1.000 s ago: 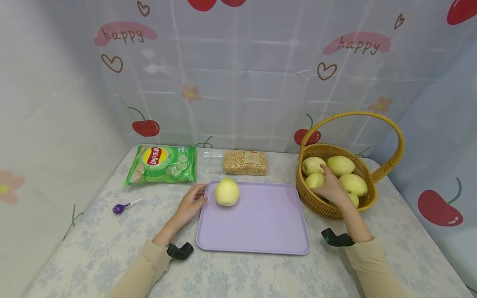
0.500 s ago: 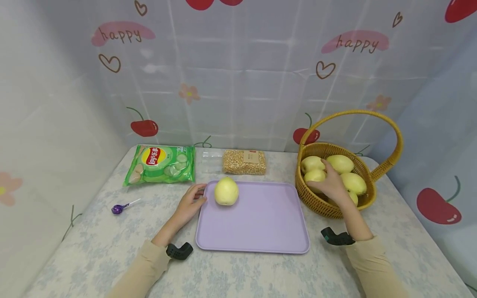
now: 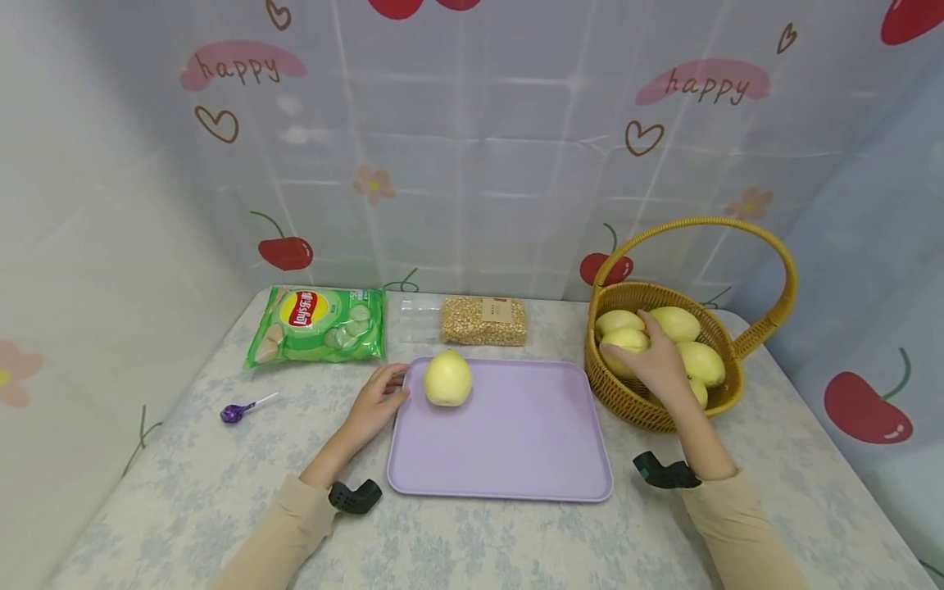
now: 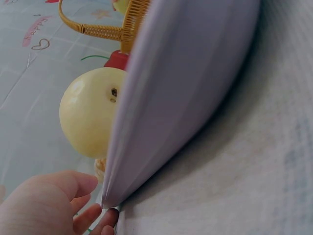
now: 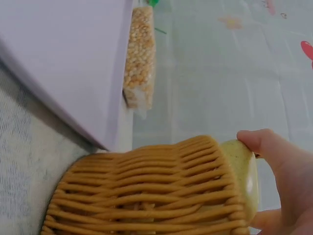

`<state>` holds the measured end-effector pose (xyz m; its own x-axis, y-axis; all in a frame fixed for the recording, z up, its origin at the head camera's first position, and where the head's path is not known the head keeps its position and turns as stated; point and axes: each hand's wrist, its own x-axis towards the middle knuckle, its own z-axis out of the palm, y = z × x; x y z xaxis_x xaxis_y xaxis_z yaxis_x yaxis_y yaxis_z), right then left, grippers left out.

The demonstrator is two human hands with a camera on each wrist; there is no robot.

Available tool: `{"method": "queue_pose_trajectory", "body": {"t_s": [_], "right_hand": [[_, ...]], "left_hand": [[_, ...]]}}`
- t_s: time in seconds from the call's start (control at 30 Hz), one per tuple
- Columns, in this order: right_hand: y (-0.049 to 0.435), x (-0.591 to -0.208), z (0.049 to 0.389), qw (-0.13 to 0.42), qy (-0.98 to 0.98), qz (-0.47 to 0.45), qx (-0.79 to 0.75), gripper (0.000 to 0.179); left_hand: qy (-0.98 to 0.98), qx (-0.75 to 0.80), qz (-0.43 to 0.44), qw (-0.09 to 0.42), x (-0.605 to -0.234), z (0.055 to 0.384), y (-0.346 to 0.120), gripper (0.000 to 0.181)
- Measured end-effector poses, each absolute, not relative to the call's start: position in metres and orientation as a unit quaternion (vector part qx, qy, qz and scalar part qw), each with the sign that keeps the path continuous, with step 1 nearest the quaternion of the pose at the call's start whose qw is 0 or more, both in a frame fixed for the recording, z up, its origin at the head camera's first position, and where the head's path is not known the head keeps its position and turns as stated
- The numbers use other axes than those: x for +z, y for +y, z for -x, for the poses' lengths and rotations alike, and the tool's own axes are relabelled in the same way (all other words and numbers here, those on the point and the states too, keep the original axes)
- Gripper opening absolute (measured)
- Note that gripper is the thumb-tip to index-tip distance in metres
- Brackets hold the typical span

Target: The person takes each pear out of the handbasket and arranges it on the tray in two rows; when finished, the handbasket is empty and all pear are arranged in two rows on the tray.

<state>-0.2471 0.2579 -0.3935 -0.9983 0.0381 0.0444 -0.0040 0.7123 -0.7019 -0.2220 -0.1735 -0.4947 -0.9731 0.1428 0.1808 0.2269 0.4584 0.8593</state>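
In the head view my right hand point(image 3: 658, 365) reaches into the wicker basket point(image 3: 634, 414) and grips a pale yellow pear point(image 3: 623, 342) between thumb and fingers. The right wrist view shows that pear point(image 5: 244, 169) at the basket rim, the hand point(image 5: 288, 181) around its side. My left hand point(image 3: 374, 403) rests at the upper left edge of the lilac tray point(image 3: 509, 442), fingers loosely bent against the rim. Close by, another pear point(image 3: 447, 378) stands on the tray. In the left wrist view the fingertips touch the tray rim; the thumb lies just beside it.
Several more pears point(image 3: 701, 364) lie in the basket, under its tall arched handle point(image 3: 708, 223). Behind the tray are a bag of corn kernels point(image 3: 483, 321) and a green chip bag point(image 3: 317, 325). A purple lollipop point(image 3: 234, 413) lies at the left.
My right hand has closed its fingers round the front left pear in the basket, which has shifted slightly up. The left hand stays at the tray edge.
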Motion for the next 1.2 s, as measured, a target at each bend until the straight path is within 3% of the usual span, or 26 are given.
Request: {"method": "queue_pose_trajectory", "body": {"t_s": [0.27, 0.63, 0.97, 1.2], "right_hand": [[0.258, -0.393, 0.247, -0.011, -0.938, 0.003, 0.345, 0.099], [0.272, -0.383, 0.244, -0.071, -0.919, -0.051, 0.385, 0.11], [0.263, -0.377, 0.239, -0.005, -0.926, -0.032, 0.377, 0.109], [0.251, -0.375, 0.233, 0.071, -0.918, -0.035, 0.389, 0.096]], "left_hand": [[-0.849, -0.513, 0.115, 0.05, -0.497, 0.221, -0.175, 0.04], [-0.855, -0.505, 0.11, 0.048, -0.496, 0.22, -0.176, 0.041], [-0.854, -0.507, 0.11, 0.044, -0.497, 0.221, -0.175, 0.042], [-0.852, -0.509, 0.118, 0.046, -0.497, 0.223, -0.175, 0.042]]}}
